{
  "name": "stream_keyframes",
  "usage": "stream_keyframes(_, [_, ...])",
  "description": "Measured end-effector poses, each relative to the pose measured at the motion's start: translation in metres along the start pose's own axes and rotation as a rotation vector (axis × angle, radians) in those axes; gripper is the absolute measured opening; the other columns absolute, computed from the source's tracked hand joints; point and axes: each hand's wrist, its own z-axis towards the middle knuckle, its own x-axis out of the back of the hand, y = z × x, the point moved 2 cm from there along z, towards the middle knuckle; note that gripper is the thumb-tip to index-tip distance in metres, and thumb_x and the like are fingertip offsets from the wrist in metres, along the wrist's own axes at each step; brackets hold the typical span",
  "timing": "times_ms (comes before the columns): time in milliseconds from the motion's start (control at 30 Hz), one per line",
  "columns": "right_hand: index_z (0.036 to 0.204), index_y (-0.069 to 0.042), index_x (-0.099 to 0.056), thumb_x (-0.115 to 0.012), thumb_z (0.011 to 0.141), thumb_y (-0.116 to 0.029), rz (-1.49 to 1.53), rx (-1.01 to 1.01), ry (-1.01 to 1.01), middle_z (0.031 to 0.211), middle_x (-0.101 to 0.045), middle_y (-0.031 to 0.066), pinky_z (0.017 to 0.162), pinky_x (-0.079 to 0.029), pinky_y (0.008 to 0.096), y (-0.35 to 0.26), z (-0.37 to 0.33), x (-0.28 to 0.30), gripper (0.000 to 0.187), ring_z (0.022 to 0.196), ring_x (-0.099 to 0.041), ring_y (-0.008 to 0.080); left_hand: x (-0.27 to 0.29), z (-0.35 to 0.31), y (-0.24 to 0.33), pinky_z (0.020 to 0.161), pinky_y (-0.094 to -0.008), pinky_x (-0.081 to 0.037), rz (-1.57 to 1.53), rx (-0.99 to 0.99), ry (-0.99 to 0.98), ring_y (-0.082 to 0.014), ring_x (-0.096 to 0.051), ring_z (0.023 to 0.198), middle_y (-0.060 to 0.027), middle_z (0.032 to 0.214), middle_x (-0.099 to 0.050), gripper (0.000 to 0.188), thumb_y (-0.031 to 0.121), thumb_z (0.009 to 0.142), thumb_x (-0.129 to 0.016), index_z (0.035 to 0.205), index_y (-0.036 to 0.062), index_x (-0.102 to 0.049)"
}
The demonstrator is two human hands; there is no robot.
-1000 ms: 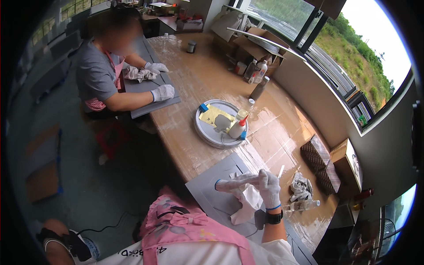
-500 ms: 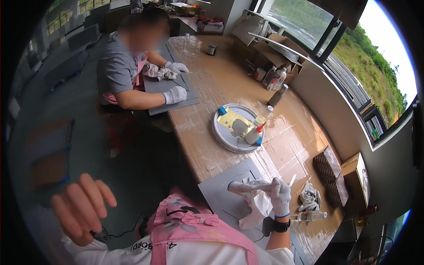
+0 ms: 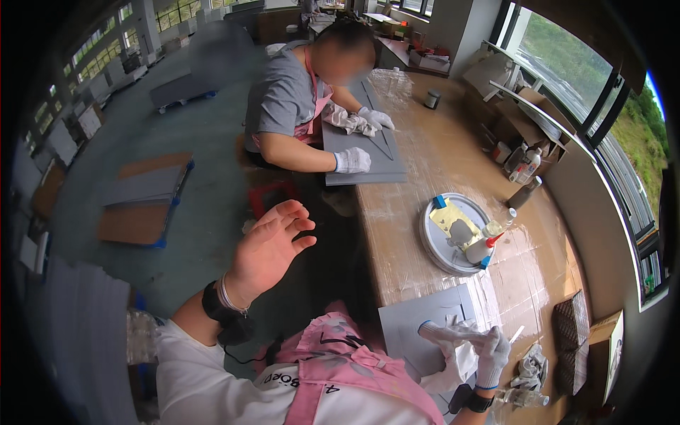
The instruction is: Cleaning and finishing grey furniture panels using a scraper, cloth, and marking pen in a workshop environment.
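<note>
My left hand point(image 3: 273, 244) is bare and raised off the table's left side, fingers apart and holding nothing. A dark band and a thin bracelet ring its wrist. My right hand point(image 3: 494, 348) wears a white knit glove and is closed on a loose white glove point(image 3: 440, 333) with a blue-edged cuff. White cloth or paper point(image 3: 459, 367) hangs below that hand; whether it is gripped too, I cannot tell. Under them lies a grey panel point(image 3: 407, 329) with grooved lines. A crumpled rag point(image 3: 530, 368) and a clear bottle point(image 3: 525, 398) are beside my right hand.
A round lid point(image 3: 437, 244) on the table point(image 3: 397, 241) carries a yellow sheet with grey paste, small bottles and blue blocks. Across the corner a co-worker in white gloves leans over another grey panel point(image 3: 343, 156). Bottles point(image 3: 525, 166) and cartons line the window side.
My left hand has risen and swung inward from the lower left. The view has turned left, so the table appears farther right. My right hand keeps hold of the loose glove.
</note>
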Motion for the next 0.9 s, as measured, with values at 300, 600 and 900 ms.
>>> stream_keyframes(300, [0.089, 0.004, -0.064, -0.051, 0.103, -0.035, -0.038, -0.006, -0.033, 0.076, -0.061, 0.0079, 0.057, -0.05, 0.0289, 0.023, -0.003, 0.009, 0.043, 0.066, -0.059, 0.013, 0.003, 0.001, -0.01, 0.102, -0.0414, -0.042, -0.04, -0.025, 0.014, -0.0177, -0.053, 0.115, 0.0025, 0.113, -0.056, 0.018, 0.034, 0.096, -0.064, 0.098, 0.0175, -0.058])
stream_keyframes(600, [0.085, 0.002, -0.062, -0.049, 0.104, -0.035, 0.0, 0.029, -0.054, 0.067, -0.061, 0.0052, 0.049, -0.048, 0.0243, 0.033, -0.001, 0.007, 0.043, 0.058, -0.06, 0.0097, 0.002, -0.003, -0.005, 0.102, -0.039, -0.043, -0.049, -0.049, -0.045, -0.0136, -0.052, 0.099, 0.0029, 0.099, -0.05, 0.017, 0.028, 0.097, -0.065, 0.091, 0.0172, -0.053])
stream_keyframes(900, [0.082, 0.001, -0.06, -0.048, 0.104, -0.035, -0.039, 0.094, -0.057, 0.066, -0.066, 0.0082, 0.047, -0.046, 0.0238, 0.046, 0.001, 0.004, 0.044, 0.055, -0.062, 0.0117, 0.005, -0.009, 0.0, 0.101, -0.0387, -0.043, 0.009, -0.068, -0.023, -0.0142, -0.053, 0.096, 0.0009, 0.092, -0.053, 0.02, 0.026, 0.095, -0.067, 0.089, 0.0159, -0.051])
